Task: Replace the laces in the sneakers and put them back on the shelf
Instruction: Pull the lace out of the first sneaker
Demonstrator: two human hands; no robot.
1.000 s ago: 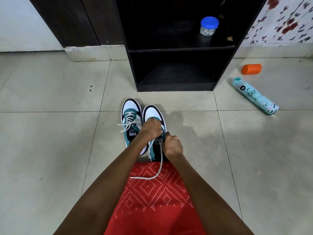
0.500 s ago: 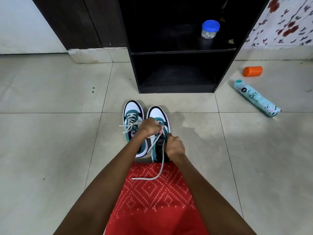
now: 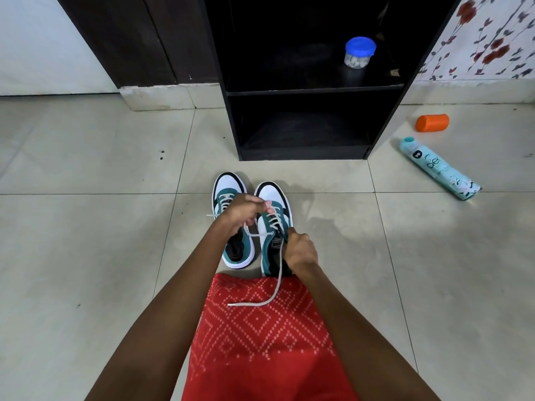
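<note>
Centre frame: left hand [image 3: 241,211] and right hand [image 3: 299,251] each pinch the white lace [image 3: 276,285] of a teal-and-white sneaker [image 3: 270,198] on the floor [image 3: 86,256]. Above, a black shelf [image 3: 312,89] holds a blue-lidded jar [image 3: 359,53] of pale pieces.

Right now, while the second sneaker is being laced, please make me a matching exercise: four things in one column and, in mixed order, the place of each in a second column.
Things
1. blue-lidded jar
2. teal spray can
3. loose lace end
4. orange cylinder

Places
A. lying on the red cloth
B. standing on a board of the black shelf
C. on the floor, nearest the flowered wall
D. lying slantwise on the floor, right of the shelf

Pairs: 1-B, 2-D, 3-A, 4-C
</note>
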